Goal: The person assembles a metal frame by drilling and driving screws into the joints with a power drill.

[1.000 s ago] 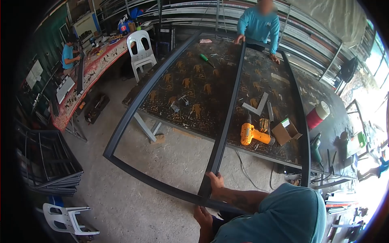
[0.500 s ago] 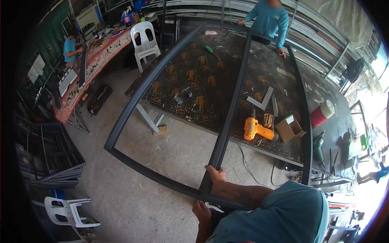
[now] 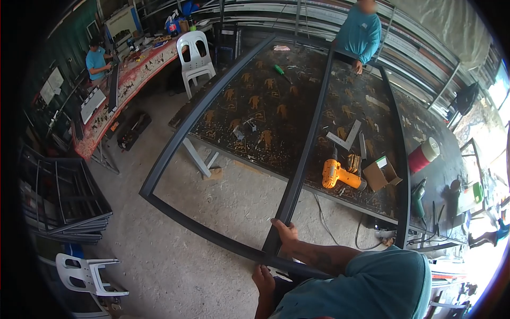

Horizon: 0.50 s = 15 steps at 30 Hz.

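Observation:
A large dark grey metal frame (image 3: pixel 178 142) with a middle bar (image 3: pixel 299 183) lies across the worktable, its near end sticking out past the table edge. My right hand (image 3: pixel 286 234) is closed around the middle bar, just above where it meets the near rail (image 3: pixel 212 237). At that joint, my left hand (image 3: pixel 263 279) grips the near rail from below, its fingers partly hidden. Across the table, a co-worker (image 3: pixel 357 32) in a teal shirt stands at the far end of the frame, one hand (image 3: pixel 358 67) low near the far rail.
On the dark worktable (image 3: pixel 255 151) are an orange cordless drill (image 3: pixel 340 175), an open cardboard box (image 3: pixel 380 175), a metal square (image 3: pixel 348 137) and a green screwdriver (image 3: pixel 280 70). White chairs (image 3: pixel 195 58) stand left. Stacked frames (image 3: pixel 64 196) lie at far left. Another person (image 3: pixel 97 64) works at a red bench (image 3: pixel 151 66).
The view has shifted slightly. The co-worker's arm that reached out to the left is no longer stretched out there. My hands keep their hold at the joint.

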Each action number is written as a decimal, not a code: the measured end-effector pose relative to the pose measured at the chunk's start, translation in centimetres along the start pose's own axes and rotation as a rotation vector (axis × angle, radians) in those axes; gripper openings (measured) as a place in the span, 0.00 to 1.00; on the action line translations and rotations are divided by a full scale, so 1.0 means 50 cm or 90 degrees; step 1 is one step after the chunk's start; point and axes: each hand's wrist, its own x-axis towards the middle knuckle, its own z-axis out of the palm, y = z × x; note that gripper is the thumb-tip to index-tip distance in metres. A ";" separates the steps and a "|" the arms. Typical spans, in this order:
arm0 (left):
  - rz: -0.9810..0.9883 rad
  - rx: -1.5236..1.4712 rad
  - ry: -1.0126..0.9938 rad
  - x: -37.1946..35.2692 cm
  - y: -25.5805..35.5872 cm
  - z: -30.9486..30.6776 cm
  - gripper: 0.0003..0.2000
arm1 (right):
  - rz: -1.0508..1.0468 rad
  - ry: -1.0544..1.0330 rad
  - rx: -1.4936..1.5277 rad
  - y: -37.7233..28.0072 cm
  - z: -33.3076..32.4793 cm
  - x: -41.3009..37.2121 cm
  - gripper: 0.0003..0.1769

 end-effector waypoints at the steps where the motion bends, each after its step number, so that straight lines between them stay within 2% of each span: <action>1: 0.113 0.054 0.086 -0.001 0.015 0.004 0.07 | -0.004 0.001 0.003 -0.003 -0.002 -0.007 0.44; 3: 0.136 0.071 0.089 -0.004 0.015 0.010 0.06 | -0.004 -0.020 0.017 -0.010 -0.006 -0.022 0.46; 4: 0.152 0.093 0.092 -0.010 0.012 0.012 0.08 | -0.007 -0.018 0.018 -0.004 -0.009 -0.012 0.46; 6: 0.153 0.104 0.127 -0.007 -0.005 0.020 0.06 | -0.010 -0.084 0.016 0.003 -0.013 0.006 0.44; 8: 0.152 0.115 0.165 -0.002 -0.028 0.027 0.05 | -0.017 -0.080 0.014 0.002 -0.014 0.004 0.43; 10: 0.231 0.172 0.172 0.000 -0.040 0.028 0.03 | -0.022 -0.079 0.013 0.001 -0.015 0.002 0.43; 13: 0.267 0.199 0.168 0.005 -0.039 0.031 0.01 | -0.005 -0.078 -0.005 -0.008 -0.013 -0.005 0.44; 15: 0.250 0.202 0.150 0.006 -0.035 0.027 0.01 | 0.010 -0.060 -0.006 -0.018 -0.012 -0.020 0.46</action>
